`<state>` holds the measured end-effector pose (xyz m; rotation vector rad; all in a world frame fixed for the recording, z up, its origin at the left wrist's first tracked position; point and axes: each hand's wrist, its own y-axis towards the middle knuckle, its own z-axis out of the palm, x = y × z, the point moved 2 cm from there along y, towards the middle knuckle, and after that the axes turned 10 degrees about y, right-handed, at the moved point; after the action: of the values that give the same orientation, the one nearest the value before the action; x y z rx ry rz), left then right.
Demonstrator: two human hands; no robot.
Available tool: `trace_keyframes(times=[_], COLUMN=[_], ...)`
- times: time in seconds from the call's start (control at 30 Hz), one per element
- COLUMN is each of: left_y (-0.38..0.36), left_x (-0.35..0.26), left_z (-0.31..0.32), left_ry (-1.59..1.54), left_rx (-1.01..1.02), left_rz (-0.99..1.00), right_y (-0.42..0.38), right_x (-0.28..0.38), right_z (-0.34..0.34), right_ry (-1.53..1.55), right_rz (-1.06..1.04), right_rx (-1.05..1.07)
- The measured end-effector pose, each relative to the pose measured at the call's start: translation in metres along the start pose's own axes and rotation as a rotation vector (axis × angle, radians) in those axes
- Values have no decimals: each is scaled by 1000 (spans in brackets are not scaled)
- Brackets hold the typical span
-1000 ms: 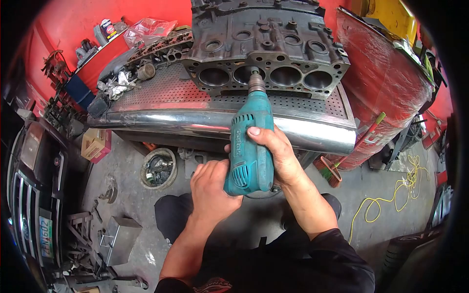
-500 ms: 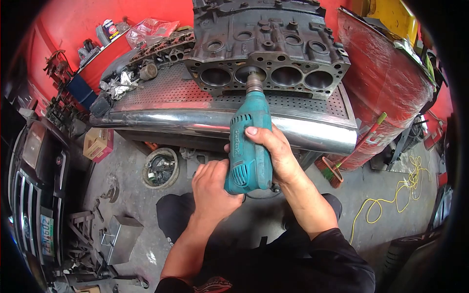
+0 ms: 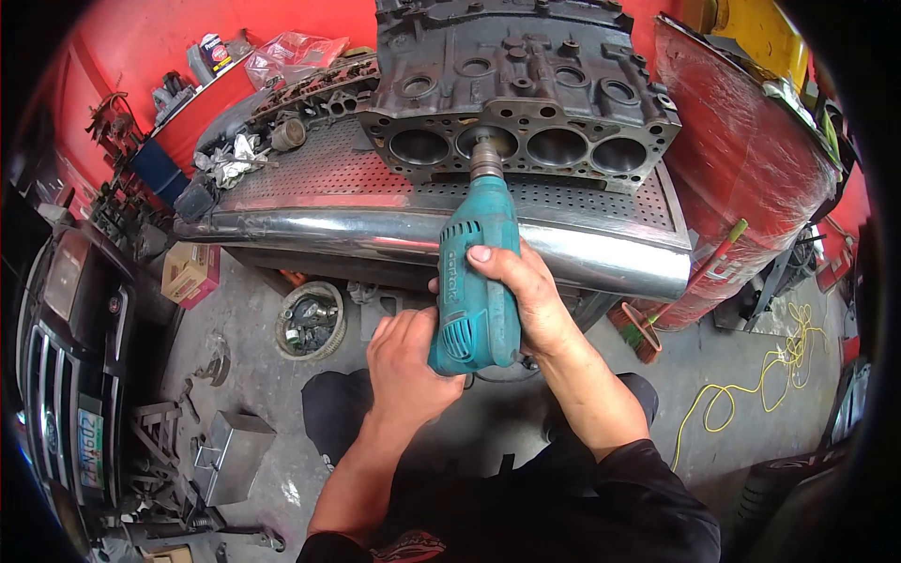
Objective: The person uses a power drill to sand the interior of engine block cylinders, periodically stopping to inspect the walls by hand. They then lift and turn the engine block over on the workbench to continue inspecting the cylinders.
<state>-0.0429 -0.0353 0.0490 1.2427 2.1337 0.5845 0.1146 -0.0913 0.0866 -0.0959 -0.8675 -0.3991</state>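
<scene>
A teal power drill (image 3: 481,281) points away from me, its chuck at the second cylinder bore from the left in a dark engine block (image 3: 526,84). The tool in the chuck reaches into that bore, so its tip is hard to make out. My left hand (image 3: 413,364) is wrapped round the drill's rear grip, low on its left side. My right hand (image 3: 527,296) holds the drill body from the right, with the thumb lying on top of the housing. The block lies on a perforated metal bench (image 3: 328,188) with its row of bores facing me.
A cylinder head (image 3: 328,89) and a crumpled rag (image 3: 239,161) lie at the bench's left. Below stand a basket of parts (image 3: 310,324) and a cardboard box (image 3: 190,274). A broom (image 3: 638,333) leans at right, near a yellow cord (image 3: 723,387). A vehicle front (image 3: 70,347) is at left.
The block and bench appear shifted slightly right and down in view. Both hands keep their hold on the drill, and its chuck stays at the same bore.
</scene>
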Motion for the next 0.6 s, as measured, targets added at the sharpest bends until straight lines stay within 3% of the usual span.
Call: trace_keyframes(times=[0.2,0.4,0.6], left_y=[1,-2,2], left_x=[2,3,1], left_z=[8,8,4], left_ry=[-9,0,-28], left_rx=[3,-20,-2], left_rz=[63,23,40], right_y=[-16,-3,-8], right_x=[1,-4,-8], right_z=[-4,-4,-8], right_ry=[112,39,58], right_rz=[-82,17,-36], right_rx=[47,-78,-66])
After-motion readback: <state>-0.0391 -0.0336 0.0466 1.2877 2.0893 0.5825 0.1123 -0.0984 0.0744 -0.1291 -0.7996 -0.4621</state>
